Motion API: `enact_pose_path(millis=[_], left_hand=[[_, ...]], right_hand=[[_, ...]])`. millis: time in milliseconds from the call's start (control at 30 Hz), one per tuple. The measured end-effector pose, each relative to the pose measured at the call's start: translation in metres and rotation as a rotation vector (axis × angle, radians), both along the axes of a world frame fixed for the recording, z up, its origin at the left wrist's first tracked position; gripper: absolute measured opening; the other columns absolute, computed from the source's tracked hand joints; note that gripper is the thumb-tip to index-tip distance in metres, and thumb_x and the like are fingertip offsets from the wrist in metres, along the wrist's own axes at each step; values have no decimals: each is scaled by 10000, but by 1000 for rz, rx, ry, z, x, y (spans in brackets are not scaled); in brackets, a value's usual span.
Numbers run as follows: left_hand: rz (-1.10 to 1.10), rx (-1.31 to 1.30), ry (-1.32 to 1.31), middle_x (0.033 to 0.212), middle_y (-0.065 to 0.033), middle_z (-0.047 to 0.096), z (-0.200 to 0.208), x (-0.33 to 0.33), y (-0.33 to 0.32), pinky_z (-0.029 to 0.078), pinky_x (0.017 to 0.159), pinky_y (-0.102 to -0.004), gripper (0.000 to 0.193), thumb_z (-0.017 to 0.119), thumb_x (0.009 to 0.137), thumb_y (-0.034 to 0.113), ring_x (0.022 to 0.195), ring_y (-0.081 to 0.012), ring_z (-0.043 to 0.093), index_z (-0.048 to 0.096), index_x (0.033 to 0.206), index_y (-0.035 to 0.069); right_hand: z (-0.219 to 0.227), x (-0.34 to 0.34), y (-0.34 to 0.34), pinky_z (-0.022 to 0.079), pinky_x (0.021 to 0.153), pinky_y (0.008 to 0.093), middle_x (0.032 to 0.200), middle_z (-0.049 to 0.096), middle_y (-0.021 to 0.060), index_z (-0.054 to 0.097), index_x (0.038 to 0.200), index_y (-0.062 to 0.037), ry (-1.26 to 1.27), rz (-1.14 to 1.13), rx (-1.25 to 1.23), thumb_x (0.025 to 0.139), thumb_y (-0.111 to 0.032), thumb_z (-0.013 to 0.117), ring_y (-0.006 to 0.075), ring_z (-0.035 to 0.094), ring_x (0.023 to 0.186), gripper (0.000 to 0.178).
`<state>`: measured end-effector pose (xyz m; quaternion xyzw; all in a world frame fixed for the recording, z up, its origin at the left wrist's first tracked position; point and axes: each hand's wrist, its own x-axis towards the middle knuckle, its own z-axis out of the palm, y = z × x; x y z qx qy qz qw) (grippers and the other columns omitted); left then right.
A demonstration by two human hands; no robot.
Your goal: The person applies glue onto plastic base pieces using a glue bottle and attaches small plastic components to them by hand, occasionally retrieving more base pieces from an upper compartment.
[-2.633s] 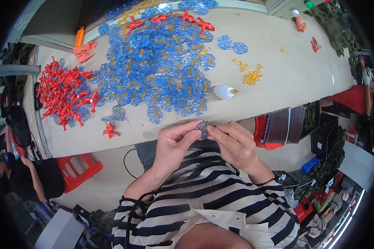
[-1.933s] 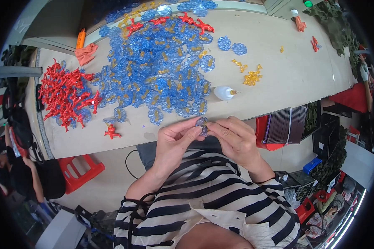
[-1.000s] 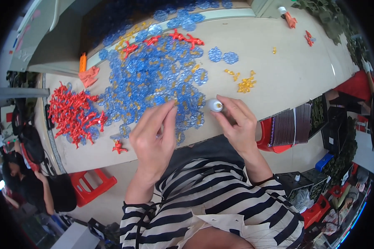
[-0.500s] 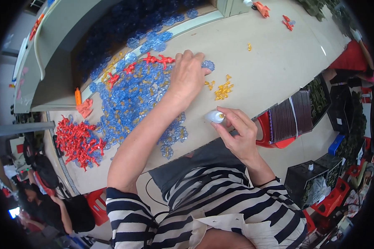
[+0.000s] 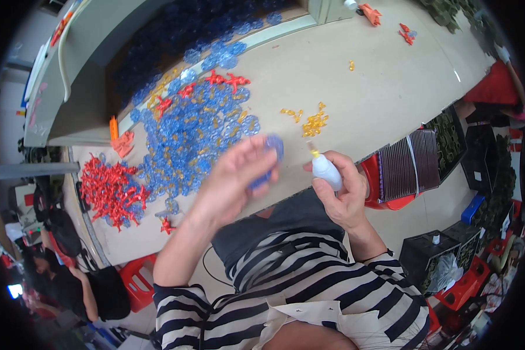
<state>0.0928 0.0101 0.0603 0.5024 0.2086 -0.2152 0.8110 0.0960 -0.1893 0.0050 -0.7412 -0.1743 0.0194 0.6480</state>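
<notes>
My left hand [image 5: 230,181], a little smeared by motion, is above the worktable [image 5: 297,76] beside the blue pile. Its fingers close on translucent blue disc-like pieces [image 5: 275,147], one at the fingertips and another lower down by the curled fingers. My right hand [image 5: 350,195] grips a small white squeeze bottle [image 5: 326,171] with a yellow neck, its narrow nozzle pointing away from me. Just beyond the nozzle lies a little heap of small yellow pieces [image 5: 315,122]. To the left spreads a large pile of blue pieces [image 5: 186,137], many with yellow bits on them.
Red figure-like pieces [image 5: 111,189] are heaped at the left end, and several more lie along the blue pile's far edge. A bin of blue pieces [image 5: 175,58] stands behind. At right, a red stool [image 5: 370,181] carries a strapped dark stack [image 5: 408,166].
My left hand has come back toward me from the pile's far edge, now with blue pieces in it. The bottle has turned in my right hand, its nozzle now facing away.
</notes>
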Motion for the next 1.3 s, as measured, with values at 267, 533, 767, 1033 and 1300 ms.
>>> enact_pose_path(millis=[267,533,767,1033,1300], left_hand=[[269,-240,90,854,1,582,-34,-109,-5,339,552,-174,247,541,905,104,688,-43,463,573,1127,1],[560,-263,-13,921,-66,615,-49,-130,9,343,532,-198,276,544,902,119,711,-106,497,572,1148,-4],[627,-357,37,852,-20,583,-47,-126,9,343,533,-201,266,544,913,155,708,-77,484,584,1140,23],[636,-366,74,828,-14,570,-44,-123,8,324,514,-200,252,546,913,158,677,-65,467,592,1122,24],[613,-245,3,769,-48,585,-49,-125,6,318,482,-200,126,565,883,79,636,-84,482,637,963,13]], right_hand=[[10,-24,16,483,659,277,921,628,144,558,1070,22,-28,140,-70,746,-60,674,213,614,729,354],[24,-26,32,393,499,264,674,610,104,634,945,52,-351,289,-114,588,-36,773,178,513,523,393],[27,-34,43,378,453,261,613,579,101,640,971,56,-437,288,-223,589,-49,778,187,489,483,419],[27,-35,43,388,450,266,622,588,106,640,960,59,-407,292,-278,597,-47,774,190,488,480,401],[31,-36,43,402,457,269,642,596,108,636,946,60,-424,268,-285,601,-38,775,191,499,490,384]])
